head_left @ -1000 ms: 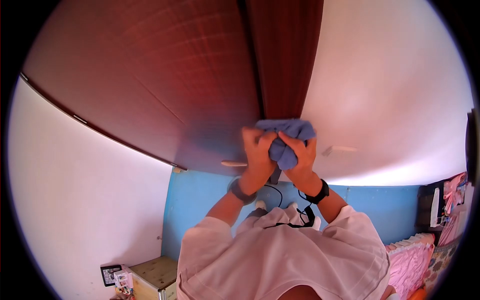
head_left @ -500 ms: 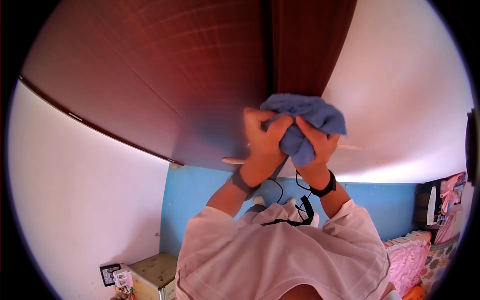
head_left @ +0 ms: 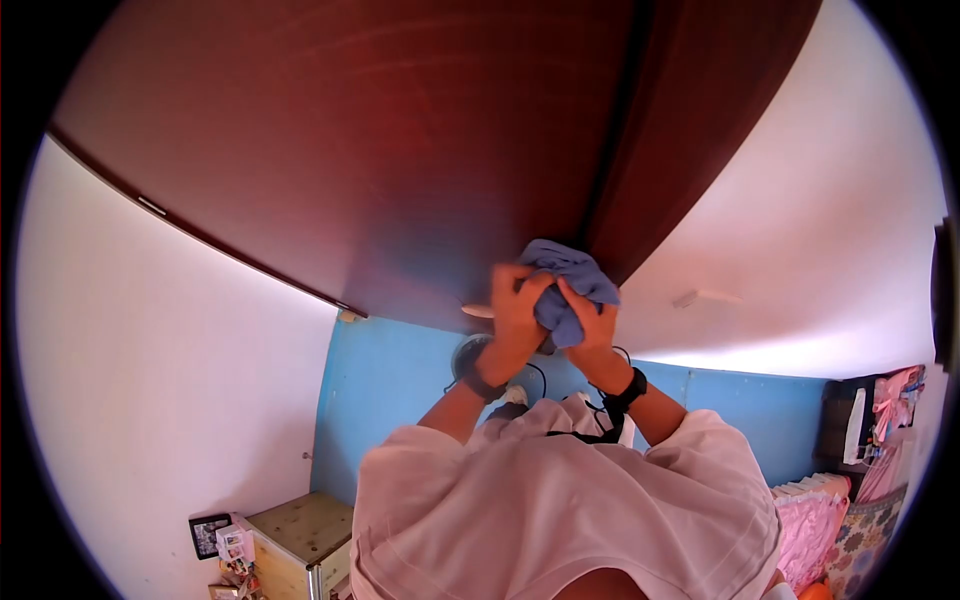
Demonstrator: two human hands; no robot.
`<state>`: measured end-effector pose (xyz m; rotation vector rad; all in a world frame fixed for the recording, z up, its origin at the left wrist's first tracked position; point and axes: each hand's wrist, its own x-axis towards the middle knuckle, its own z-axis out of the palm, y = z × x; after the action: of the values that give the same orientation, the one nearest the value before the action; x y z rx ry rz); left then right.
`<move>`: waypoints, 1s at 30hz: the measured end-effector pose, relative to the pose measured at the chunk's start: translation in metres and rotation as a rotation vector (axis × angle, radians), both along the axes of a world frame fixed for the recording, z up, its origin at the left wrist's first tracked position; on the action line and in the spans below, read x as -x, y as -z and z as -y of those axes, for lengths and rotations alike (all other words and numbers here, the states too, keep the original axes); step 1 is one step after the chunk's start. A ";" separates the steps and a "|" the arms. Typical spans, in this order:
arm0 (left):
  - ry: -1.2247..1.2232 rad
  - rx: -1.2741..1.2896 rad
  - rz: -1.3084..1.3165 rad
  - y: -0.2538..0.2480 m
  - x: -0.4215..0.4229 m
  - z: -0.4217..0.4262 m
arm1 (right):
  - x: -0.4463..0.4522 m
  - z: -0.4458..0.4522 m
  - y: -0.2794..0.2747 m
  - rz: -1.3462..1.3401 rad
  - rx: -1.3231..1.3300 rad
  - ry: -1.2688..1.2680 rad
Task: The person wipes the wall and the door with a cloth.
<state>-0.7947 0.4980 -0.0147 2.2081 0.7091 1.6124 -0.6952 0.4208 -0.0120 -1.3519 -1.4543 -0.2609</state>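
Note:
Bunched in both my hands is a blue cloth (head_left: 568, 285), in front of the lower part of a dark red-brown wooden door (head_left: 400, 150). My left hand (head_left: 517, 310) grips the cloth's left side, with fingers curled and thumb on it. On its right side, my right hand (head_left: 592, 330) is closed round the cloth, the thumb near the left one. A darker upright frame (head_left: 690, 130) stands just right of the door. Left of my left hand a pale handle-like piece (head_left: 478, 311) shows at the door.
Below is a blue floor (head_left: 400, 365), with a cable (head_left: 541, 378) by my feet. A wooden cabinet (head_left: 305, 525) stands at the lower left beside a picture frame (head_left: 208, 537). Pink bedding (head_left: 808, 525) lies at the lower right. A white wall (head_left: 150, 350) rises on the left.
Compared with half a second ago, both hands and the cloth are lower and slightly further left in view. The door and its frame now reach further right. The cloth looks more bunched.

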 end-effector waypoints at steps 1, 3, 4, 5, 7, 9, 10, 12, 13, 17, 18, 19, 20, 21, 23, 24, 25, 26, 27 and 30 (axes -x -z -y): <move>-0.023 0.032 0.002 0.000 0.006 -0.005 | 0.007 -0.007 -0.001 -0.006 0.035 -0.007; -0.075 0.101 0.002 -0.014 0.021 -0.015 | 0.022 -0.022 -0.003 -0.022 0.110 -0.025; -0.091 0.138 -0.006 -0.013 0.028 -0.023 | 0.029 -0.030 -0.007 -0.047 0.133 -0.100; -0.117 0.112 -0.014 -0.012 0.035 -0.029 | 0.035 -0.038 -0.005 -0.042 0.128 -0.123; -0.168 0.053 -0.028 -0.012 0.046 -0.041 | 0.044 -0.054 0.000 -0.030 0.110 -0.167; -0.211 0.105 0.052 -0.012 0.057 -0.052 | 0.057 -0.069 -0.009 -0.213 0.123 -0.357; -0.230 0.134 0.088 -0.013 0.063 -0.055 | 0.063 -0.074 -0.015 -0.209 0.128 -0.385; -0.293 0.073 0.069 -0.035 0.075 -0.059 | 0.073 -0.085 -0.030 -0.099 0.128 -0.373; -0.322 0.037 0.062 -0.047 0.080 -0.063 | 0.076 -0.090 -0.039 0.008 0.120 -0.332; -0.357 -0.084 0.092 -0.085 0.085 -0.076 | 0.086 -0.103 -0.066 -0.084 -0.034 -0.345; -0.359 -0.089 0.073 -0.103 0.080 -0.070 | 0.086 -0.103 -0.076 -0.105 -0.090 -0.333; -0.340 -0.089 0.074 -0.116 0.076 -0.066 | 0.084 -0.102 -0.084 -0.124 -0.143 -0.322; -0.322 -0.087 0.078 -0.125 0.071 -0.062 | 0.081 -0.097 -0.093 -0.105 -0.167 -0.287; -0.305 -0.084 0.086 -0.129 0.065 -0.060 | 0.074 -0.091 -0.101 -0.083 -0.190 -0.254; -0.261 -0.122 0.092 -0.128 0.051 -0.057 | 0.061 -0.081 -0.101 -0.056 -0.210 -0.178; -0.230 -0.129 0.096 -0.127 0.043 -0.053 | 0.055 -0.073 -0.098 -0.055 -0.209 -0.132; -0.196 -0.137 0.100 -0.125 0.036 -0.049 | 0.050 -0.066 -0.093 -0.054 -0.209 -0.085; -0.190 -0.144 0.051 -0.121 0.030 -0.044 | 0.047 -0.061 -0.088 -0.078 -0.242 -0.050; -0.183 -0.152 0.003 -0.116 0.025 -0.038 | 0.043 -0.057 -0.080 -0.100 -0.277 -0.015; -0.171 -0.132 -0.027 -0.092 0.022 -0.035 | 0.033 -0.050 -0.058 -0.060 -0.263 -0.007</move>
<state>-0.8168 0.5332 0.0771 2.3207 0.8422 1.7604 -0.7283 0.4710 0.0461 -1.1316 -1.3237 -0.3894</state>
